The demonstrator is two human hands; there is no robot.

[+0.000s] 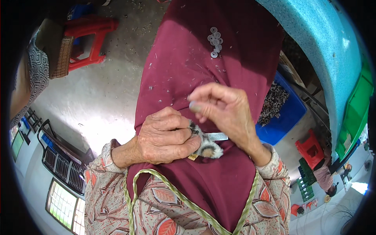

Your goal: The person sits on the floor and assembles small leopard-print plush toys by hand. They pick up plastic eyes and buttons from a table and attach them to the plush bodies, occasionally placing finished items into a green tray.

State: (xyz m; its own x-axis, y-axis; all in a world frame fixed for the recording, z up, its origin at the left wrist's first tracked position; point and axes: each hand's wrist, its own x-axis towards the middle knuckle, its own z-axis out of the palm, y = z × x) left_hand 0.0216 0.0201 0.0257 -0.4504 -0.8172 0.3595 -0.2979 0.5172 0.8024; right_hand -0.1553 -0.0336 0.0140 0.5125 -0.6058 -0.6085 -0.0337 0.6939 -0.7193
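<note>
My left hand (166, 137) is wrapped round a small plush piece (209, 148) of white fur with dark and tan patches, held low over my lap. A white printed label (217, 136) sticks out from its right side. My fingers cover much of the plush, and a bit of yellow shows beneath it. Just up and to the right, apart from the plush, my right hand (227, 113) is raised with thumb and fingers drawn together. Whatever lies in that pinch is too small to make out. A maroon cloth (176, 74) with loose fluff on it covers my lap.
Several white plastic discs (214, 41) lie in a cluster on the cloth. To the right stand a blue bin (288, 117) of dark-and-white spotted pieces and a curved turquoise surface (313, 31). Red stools (94, 43) and a seated person's patterned clothing (38, 66) are at the left.
</note>
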